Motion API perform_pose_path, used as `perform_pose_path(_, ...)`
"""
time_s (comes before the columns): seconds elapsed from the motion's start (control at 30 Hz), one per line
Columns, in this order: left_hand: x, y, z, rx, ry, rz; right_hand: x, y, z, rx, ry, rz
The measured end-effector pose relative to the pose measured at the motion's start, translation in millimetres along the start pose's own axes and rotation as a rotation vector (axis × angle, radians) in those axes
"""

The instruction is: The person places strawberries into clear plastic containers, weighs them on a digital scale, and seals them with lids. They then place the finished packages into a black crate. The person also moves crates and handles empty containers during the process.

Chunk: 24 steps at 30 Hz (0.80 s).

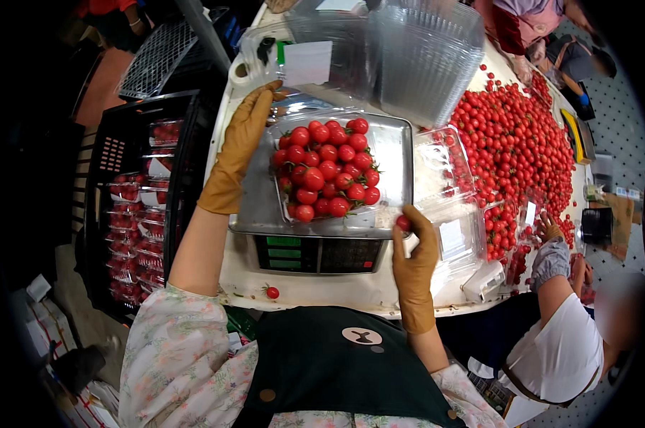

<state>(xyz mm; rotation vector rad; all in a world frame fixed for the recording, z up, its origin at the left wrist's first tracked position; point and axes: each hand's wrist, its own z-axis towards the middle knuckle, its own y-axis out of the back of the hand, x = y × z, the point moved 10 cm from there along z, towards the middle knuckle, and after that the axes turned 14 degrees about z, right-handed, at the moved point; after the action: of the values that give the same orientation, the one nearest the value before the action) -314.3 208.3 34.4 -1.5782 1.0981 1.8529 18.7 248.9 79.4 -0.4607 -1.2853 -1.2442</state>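
Observation:
A clear plastic punnet full of cherry tomatoes (327, 168) rests on the steel pan (394, 176) of a digital scale, whose display and keypad (318, 255) face me. My left hand (242, 147), in a tan rubber glove, reaches to the pan's upper left corner, beside clear plastic; its fingertips are partly hidden, and whether it grips anything cannot be told. My right hand (417, 262), gloved alike, holds one cherry tomato (403, 223) between thumb and finger at the pan's lower right corner. A single tomato (272, 292) lies on the white table below the scale.
Stacked clear punnets (429, 59) stand behind the scale. Open clear containers (453, 235) and a large tomato heap (515, 144) lie to the right. A black crate (180, 160) of filled punnets stands left. A co-worker's gloved hand (551, 227) is at the heap; other people stand beyond.

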Motion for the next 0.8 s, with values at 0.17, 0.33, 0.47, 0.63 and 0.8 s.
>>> perform_pose_path(0.17,-9.6,-7.1,-1.3,0.006,-0.025,-0.061,82.6,-129.8,14.2,0.537,0.385,0.116)
perform_pose_path(0.33,-6.9,4.7,-17.6,-0.055,-0.036,0.008,58.3,-72.7,47.5,0.056,0.342,-0.059)
perform_pose_path(0.47,-16.9,-5.9,-20.4,-0.148,-0.087,-0.043,-60.0,-48.3,43.4,0.119,-0.260,0.120)
perform_pose_path(0.63,-7.8,-2.8,-3.2,-0.185,-0.007,-0.117,-68.6,-51.4,42.7,0.087,-0.384,0.194)
perform_pose_path(0.8,-27.3,-1.2,-5.3,-0.043,-0.099,-0.064,52.3,-71.4,47.6,0.219,0.302,-0.072)
